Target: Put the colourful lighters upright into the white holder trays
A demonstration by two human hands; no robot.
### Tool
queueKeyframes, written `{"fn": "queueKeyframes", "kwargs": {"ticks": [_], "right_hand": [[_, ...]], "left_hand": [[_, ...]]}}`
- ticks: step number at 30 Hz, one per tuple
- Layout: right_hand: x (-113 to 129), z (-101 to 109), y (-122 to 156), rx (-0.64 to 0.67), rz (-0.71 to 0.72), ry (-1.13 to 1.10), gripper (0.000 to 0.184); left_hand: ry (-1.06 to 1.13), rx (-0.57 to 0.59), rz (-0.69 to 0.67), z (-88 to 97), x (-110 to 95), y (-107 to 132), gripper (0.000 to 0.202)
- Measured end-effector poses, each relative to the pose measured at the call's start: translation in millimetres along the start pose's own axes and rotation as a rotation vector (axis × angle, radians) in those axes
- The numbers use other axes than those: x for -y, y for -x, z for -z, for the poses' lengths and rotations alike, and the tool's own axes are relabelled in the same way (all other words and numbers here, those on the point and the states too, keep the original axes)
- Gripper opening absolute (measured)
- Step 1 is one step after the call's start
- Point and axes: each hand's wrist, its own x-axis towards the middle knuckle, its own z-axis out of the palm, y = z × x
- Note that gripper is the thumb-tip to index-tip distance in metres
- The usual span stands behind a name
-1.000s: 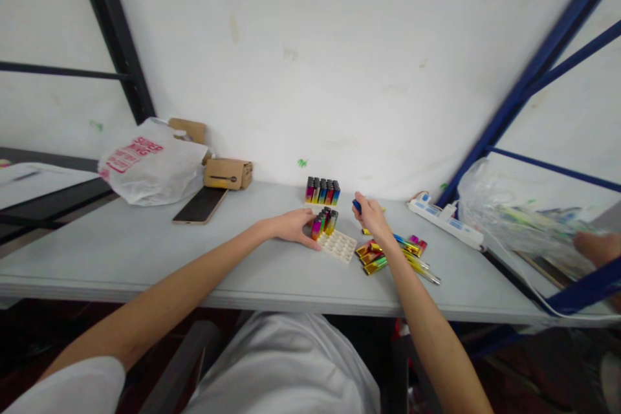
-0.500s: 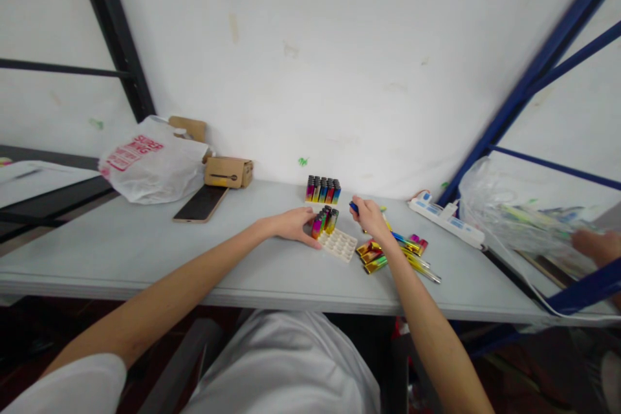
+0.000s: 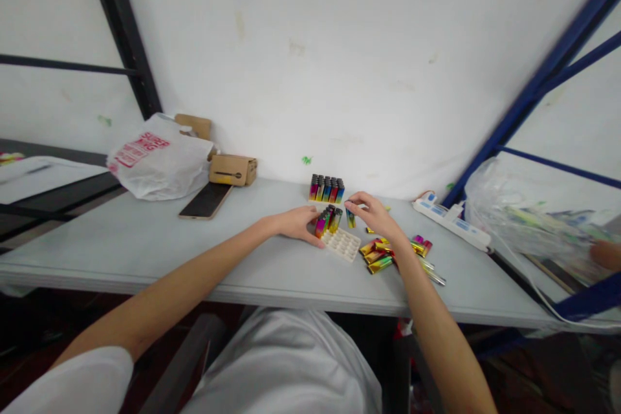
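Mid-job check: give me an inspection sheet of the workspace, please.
Surface: grey table, its visible top looks level.
Job's things: pale tray partly filled with upright lighters, bare pockets toward the near right; filled block of lighters behind; loose pile at right.
Clutter: phone, cardboard box, white bag at left; clear bag at right.
Hands: left hand curved around the tray's left end, grip unclear; right hand pinching one lighter.
Cables: power strip, white cord at right.
Surroundings: marked white wall, blue frame, another person's hand, blurred.
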Motion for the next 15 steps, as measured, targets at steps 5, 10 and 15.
{"fn": "queueKeyframes", "kwargs": {"ticks": [5, 10, 15], "right_hand": [[9, 3, 2, 0.082, 0.027, 0.034, 0.038], [20, -5, 4, 0.182, -0.034, 0.122, 0.038], [25, -12, 4, 0.182, -0.046, 0.176, 0.036]], "left_hand": [[0.005, 0.006, -0.002, -0.2, 0, 0, 0.073], [-0.001, -0.005, -0.005, -1.0, 0, 1, 0.074], [0.059, -0.022, -0.046, -2.9, 4, 1, 0.075]]}}
